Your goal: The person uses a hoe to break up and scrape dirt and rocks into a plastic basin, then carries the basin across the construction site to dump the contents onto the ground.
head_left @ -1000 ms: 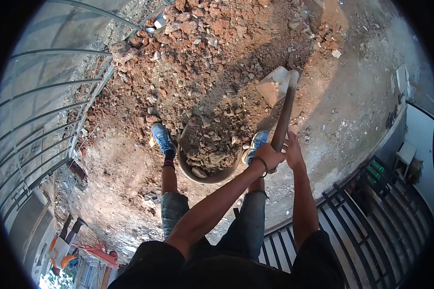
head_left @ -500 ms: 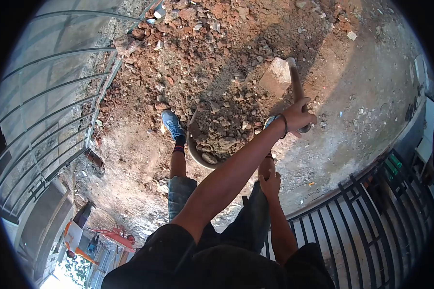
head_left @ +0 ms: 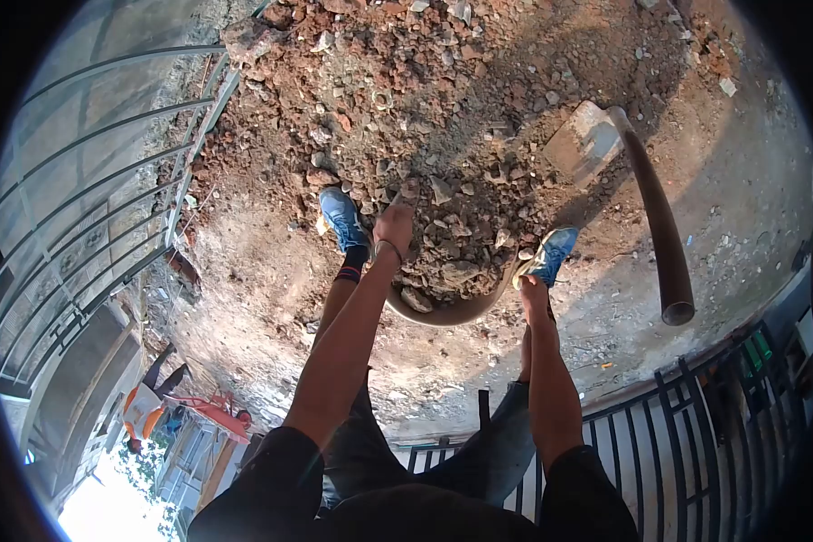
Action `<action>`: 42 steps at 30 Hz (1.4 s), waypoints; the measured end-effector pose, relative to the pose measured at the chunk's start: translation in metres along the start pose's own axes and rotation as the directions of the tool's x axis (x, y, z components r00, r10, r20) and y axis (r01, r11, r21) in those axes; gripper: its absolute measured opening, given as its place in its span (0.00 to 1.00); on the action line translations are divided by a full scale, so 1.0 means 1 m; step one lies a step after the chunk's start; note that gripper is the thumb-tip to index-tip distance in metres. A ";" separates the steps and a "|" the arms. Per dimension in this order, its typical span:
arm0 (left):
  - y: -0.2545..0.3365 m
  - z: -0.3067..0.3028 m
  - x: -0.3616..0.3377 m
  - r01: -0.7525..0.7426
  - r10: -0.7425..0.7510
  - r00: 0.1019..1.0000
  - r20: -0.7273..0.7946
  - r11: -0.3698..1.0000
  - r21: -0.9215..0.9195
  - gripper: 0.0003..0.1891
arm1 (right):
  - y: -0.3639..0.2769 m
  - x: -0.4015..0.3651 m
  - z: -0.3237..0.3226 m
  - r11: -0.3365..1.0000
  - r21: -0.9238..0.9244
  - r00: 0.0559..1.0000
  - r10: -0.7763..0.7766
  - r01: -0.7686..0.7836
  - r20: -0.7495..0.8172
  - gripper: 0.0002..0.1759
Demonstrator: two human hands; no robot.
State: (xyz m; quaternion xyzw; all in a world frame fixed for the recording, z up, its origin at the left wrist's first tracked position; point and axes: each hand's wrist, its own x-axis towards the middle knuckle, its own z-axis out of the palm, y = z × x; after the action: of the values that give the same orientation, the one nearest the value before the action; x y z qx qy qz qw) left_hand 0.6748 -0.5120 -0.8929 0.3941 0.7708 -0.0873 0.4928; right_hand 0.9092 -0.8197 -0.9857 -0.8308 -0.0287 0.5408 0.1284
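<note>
Between my feet sits a round, shallow basin (head_left: 452, 317) heaped with broken stones and soil. My left hand (head_left: 395, 226) is closed at the basin's left edge, a dark band on its wrist; that stretch of rim is hidden beneath it. On the opposite side my right hand (head_left: 533, 294) has its fingers closed round the right rim, beside my right shoe (head_left: 554, 255). A hoe lies loose to the right, its broad metal blade (head_left: 587, 144) on the rubble and its thick tubular handle (head_left: 657, 230) pointing toward me.
A rubble heap (head_left: 406, 81) spreads ahead. Metal railings (head_left: 108, 116) run along the left, and a dark barred gate (head_left: 668, 434) is at lower right. Far behind at lower left are another person (head_left: 143, 408) and a red wheelbarrow (head_left: 215, 414).
My left hand has let go of the hoe handle and moved left to the basin's edge. My right hand has left my knee for the right rim. The hoe now lies free.
</note>
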 end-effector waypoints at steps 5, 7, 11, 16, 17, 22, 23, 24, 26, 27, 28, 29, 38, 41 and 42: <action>-0.177 -0.002 0.115 -0.028 0.042 0.998 -0.055 0.972 0.234 0.23 | 0.033 0.047 0.057 0.971 0.032 0.972 0.234 -0.235 0.033 0.25; -0.224 0.008 0.143 0.076 -0.049 0.985 0.167 0.984 -0.162 0.28 | 0.053 0.058 0.069 0.931 0.129 0.940 0.336 -0.341 0.061 0.27; -0.243 0.029 0.167 0.103 -0.057 0.976 0.211 0.971 -0.215 0.31 | 0.073 0.055 0.070 0.823 0.280 0.869 0.481 -0.494 0.116 0.29; -0.166 0.023 0.125 0.077 -0.083 0.996 0.013 0.968 0.237 0.31 | 0.055 0.050 0.061 0.738 0.358 0.816 0.558 -0.572 0.151 0.32; -0.167 0.022 0.123 0.077 -0.075 0.997 -0.017 0.970 0.230 0.30 | 0.054 0.051 0.061 0.720 0.368 0.803 0.573 -0.588 0.164 0.32; -0.224 0.034 0.139 -0.203 0.210 0.976 -0.058 0.973 0.105 0.26 | 0.047 0.042 0.070 0.692 0.410 0.801 0.557 -0.594 0.221 0.40; -0.223 0.031 0.136 -0.206 0.212 0.975 -0.058 0.973 0.103 0.26 | 0.051 0.037 0.073 0.701 0.432 0.819 0.534 -0.568 0.211 0.38; -0.220 0.026 0.132 -0.171 0.170 0.985 0.016 0.979 0.114 0.25 | 0.054 0.033 0.077 0.711 0.452 0.838 0.506 -0.539 0.204 0.36; -0.210 0.019 0.126 -0.140 0.130 0.988 0.085 0.982 0.128 0.24 | 0.048 0.018 0.082 0.703 0.534 0.877 0.437 -0.471 0.199 0.32; -0.205 0.017 0.119 -0.097 0.093 0.992 0.083 0.994 0.041 0.23 | 0.047 0.010 0.083 0.726 0.537 0.898 0.407 -0.429 0.168 0.32; -0.201 0.017 0.106 -0.046 0.050 0.995 0.091 0.998 -0.045 0.22 | 0.039 -0.003 0.084 0.747 0.537 0.914 0.384 -0.391 0.133 0.33; -0.192 0.009 0.085 -0.035 0.039 0.994 0.102 0.998 -0.045 0.22 | 0.032 -0.015 0.083 0.757 0.564 0.937 0.334 -0.330 0.099 0.36; -0.118 -0.114 -0.095 0.005 0.021 0.999 0.036 0.796 -0.606 0.23 | -0.093 -0.177 -0.028 0.855 0.508 0.993 -0.065 0.104 -0.095 0.15; -0.099 -0.177 -0.195 -0.382 0.283 0.917 -0.282 0.828 -0.410 0.23 | -0.188 -0.318 -0.092 0.844 0.480 0.969 -0.174 0.239 -0.177 0.18; -0.054 -0.228 -0.261 -0.116 0.147 0.989 -0.031 0.616 -0.779 0.23 | -0.214 -0.376 -0.113 0.843 0.440 0.947 -0.234 0.310 -0.218 0.19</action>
State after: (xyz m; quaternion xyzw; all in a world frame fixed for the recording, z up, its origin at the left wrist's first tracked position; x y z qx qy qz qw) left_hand 0.5323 -0.5651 -0.5768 0.1959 0.6928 0.2835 0.6334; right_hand 0.8754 -0.7044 -0.5548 -0.8020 -0.0047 0.4410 0.4027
